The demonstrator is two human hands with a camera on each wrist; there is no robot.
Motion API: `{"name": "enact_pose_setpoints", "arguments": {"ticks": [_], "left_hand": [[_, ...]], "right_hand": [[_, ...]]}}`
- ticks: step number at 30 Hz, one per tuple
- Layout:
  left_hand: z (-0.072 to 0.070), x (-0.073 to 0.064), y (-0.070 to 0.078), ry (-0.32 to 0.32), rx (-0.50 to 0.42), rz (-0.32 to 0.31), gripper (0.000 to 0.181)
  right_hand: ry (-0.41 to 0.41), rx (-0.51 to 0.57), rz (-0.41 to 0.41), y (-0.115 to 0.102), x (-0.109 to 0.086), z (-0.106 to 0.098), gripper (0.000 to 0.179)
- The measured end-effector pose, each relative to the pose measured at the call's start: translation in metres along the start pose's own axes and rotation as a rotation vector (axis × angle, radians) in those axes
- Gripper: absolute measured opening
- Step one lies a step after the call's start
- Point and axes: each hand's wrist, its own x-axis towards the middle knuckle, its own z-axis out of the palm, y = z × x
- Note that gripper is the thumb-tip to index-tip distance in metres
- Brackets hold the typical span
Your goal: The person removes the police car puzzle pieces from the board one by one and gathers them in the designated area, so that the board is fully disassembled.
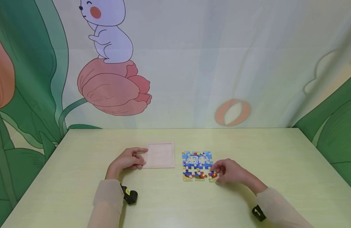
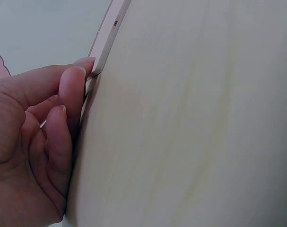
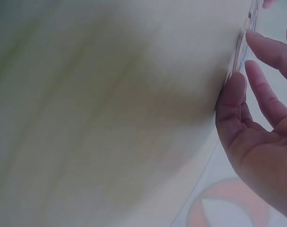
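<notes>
A square pale wooden puzzle tray (image 1: 159, 155) lies flat on the table. My left hand (image 1: 132, 159) grips its left edge, the index finger stretched along the upper part and the thumb near the lower corner. In the left wrist view, the fingertips meet the tray's edge (image 2: 105, 42). To the tray's right lies a blue jigsaw puzzle (image 1: 193, 161) with a cartoon vehicle, with gaps between some lower pieces. My right hand (image 1: 228, 171) holds the lower-right puzzle piece (image 1: 213, 175) between thumb and index finger. The right wrist view shows the puzzle edge-on, partly hidden by the fingers.
Both things lie on a light wooden table (image 1: 164, 202). Behind its far edge hangs a curtain (image 1: 186, 79) printed with a white animal, flowers and leaves. A black wrist camera (image 1: 130, 195) sits at the left sleeve and another wrist camera (image 1: 259, 213) at the right.
</notes>
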Motion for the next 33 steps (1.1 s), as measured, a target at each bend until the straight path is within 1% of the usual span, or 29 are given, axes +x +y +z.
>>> {"name": "enact_pose_setpoints", "arguments": {"ticks": [4, 13, 23, 33], "left_hand": [[-0.0003, 0.0001, -0.0002, -0.001, 0.003, -0.001, 0.049], [-0.0021, -0.0008, -0.0005, -0.006, 0.007, 0.004, 0.049], [-0.0020, 0.0001, 0.0000, 0.005, 0.006, -0.004, 0.048], [-0.0008, -0.0003, 0.0012, 0.003, 0.010, -0.006, 0.049]], "right_hand": [[0.007, -0.056, -0.026, -0.0037, -0.0006, 0.0015, 0.033], [0.020, -0.088, -0.041, -0.0040, 0.0013, 0.0030, 0.030], [0.031, -0.060, -0.025, -0.0033, 0.0029, 0.0040, 0.031], [0.040, -0.060, -0.007, -0.0031, 0.0034, 0.0046, 0.033]]}}
